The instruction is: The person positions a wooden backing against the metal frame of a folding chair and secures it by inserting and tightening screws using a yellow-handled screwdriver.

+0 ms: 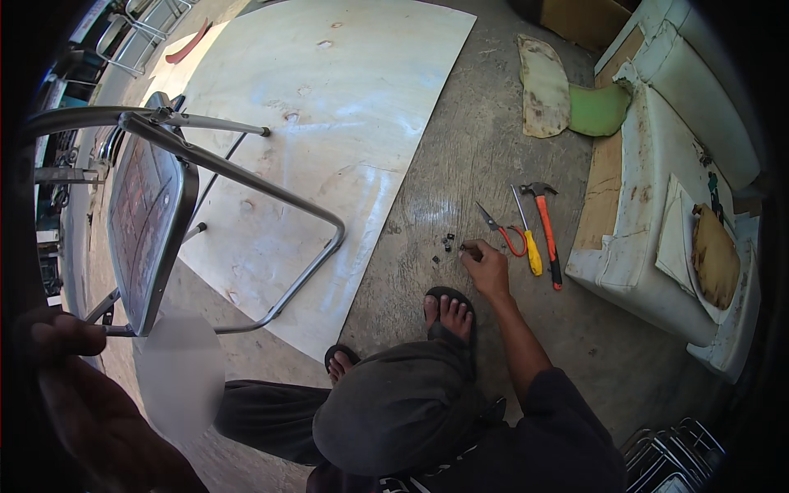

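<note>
A metal-framed folding chair (152, 218) with a worn brownish seat leans on its side at the left. My left hand (70, 349), dark and close to the view, has its fingers closed round the end of a chair tube. On the concrete, my right hand (486, 267) has thumb and fingertips pinched together; what is between them is too small to make out. Small black pieces (448, 241) lie just beside these fingertips. To the right are scissors (503, 230) with orange-red handles, a yellow-handled screwdriver (530, 242) and a claw hammer (546, 234) with an orange and black handle.
A large pale board (345, 107) lies under the chair. Worn white upholstered seating (649, 197) stands at the right, near a stained pad (542, 86) and a green piece (600, 111). Metal frames (674, 456) are at the lower right. My sandalled foot (450, 316) is close by.
</note>
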{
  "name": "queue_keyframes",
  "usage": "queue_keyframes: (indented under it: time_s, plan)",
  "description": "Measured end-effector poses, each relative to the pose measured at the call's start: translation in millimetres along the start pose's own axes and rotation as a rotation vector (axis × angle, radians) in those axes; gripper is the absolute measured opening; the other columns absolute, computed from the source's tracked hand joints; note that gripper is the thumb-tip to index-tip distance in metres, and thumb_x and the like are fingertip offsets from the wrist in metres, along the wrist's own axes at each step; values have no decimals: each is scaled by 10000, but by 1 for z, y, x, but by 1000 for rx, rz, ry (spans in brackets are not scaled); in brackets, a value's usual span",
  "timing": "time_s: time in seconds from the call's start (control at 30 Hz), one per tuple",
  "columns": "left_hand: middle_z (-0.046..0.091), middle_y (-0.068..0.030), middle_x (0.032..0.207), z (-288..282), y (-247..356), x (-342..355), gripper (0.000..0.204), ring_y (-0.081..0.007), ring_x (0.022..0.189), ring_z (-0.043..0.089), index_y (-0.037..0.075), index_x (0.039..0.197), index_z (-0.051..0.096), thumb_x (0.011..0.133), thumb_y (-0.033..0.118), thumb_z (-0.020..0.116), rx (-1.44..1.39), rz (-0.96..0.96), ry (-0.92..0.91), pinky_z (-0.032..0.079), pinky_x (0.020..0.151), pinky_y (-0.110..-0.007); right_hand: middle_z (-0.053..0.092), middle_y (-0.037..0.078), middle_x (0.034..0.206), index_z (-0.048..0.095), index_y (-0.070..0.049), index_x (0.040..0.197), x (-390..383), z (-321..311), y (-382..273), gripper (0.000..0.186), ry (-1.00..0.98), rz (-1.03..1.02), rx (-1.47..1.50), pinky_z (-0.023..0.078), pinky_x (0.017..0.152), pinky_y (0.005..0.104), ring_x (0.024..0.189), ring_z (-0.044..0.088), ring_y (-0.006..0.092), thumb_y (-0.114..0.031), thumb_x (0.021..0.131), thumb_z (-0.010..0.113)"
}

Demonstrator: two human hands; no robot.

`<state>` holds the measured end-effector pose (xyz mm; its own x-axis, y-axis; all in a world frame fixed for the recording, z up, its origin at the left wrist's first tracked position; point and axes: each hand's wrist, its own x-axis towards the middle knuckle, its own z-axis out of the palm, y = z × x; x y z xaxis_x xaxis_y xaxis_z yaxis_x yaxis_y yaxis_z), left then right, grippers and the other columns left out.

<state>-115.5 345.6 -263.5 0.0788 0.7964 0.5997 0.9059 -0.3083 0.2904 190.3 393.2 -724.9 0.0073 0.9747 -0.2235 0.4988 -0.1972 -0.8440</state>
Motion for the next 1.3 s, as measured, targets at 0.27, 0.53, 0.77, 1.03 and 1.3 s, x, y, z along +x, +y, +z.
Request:
queue_keyframes:
  time_s: [0.27,0.53,0.77,1.03,1.3]
  plan:
    - [663,-133,849,307,-22,-180,428,-201,701,657,3,1220,437,874,69,681,-1218,-1258,-726,544,617,-323,739,81,928,698,2,1106,-60,-28,-48,275,-232,121,119,552,757,290,838,694,124,-112,860,747]
    - [694,-50,874,350,3,-244,265,-111,707,633,-23,1115,663,976,202,669,-1259,-1101,-902,489,568,-264,721,83,961,692,3,1090,-73,-39,-48,213,-270,-81,80,552,738,293,825,690,139,-60,888,707]
    - [732,-78,943,344,1,-237,209,-114,839,654,-34,1110,688,939,83,707,-1393,-1249,-736,522,767,-271,711,42,922,688,6,1083,-78,-25,-35,215,-252,306,312,538,725,269,820,661,104,-184,1000,629]
    - [744,-75,947,347,2,-228,162,-111,871,659,-29,1046,728,905,51,730,-1223,-1108,-874,523,800,-263,716,47,852,703,6,1051,-80,-25,-25,225,-222,279,353,523,682,256,777,654,82,-201,990,642]
    - [729,-70,903,365,9,-249,168,-123,809,657,-28,1048,725,916,77,728,-1270,-1088,-821,521,739,-274,728,59,854,707,18,1033,-77,-34,-11,201,-252,341,419,533,685,271,775,670,96,-164,958,664]
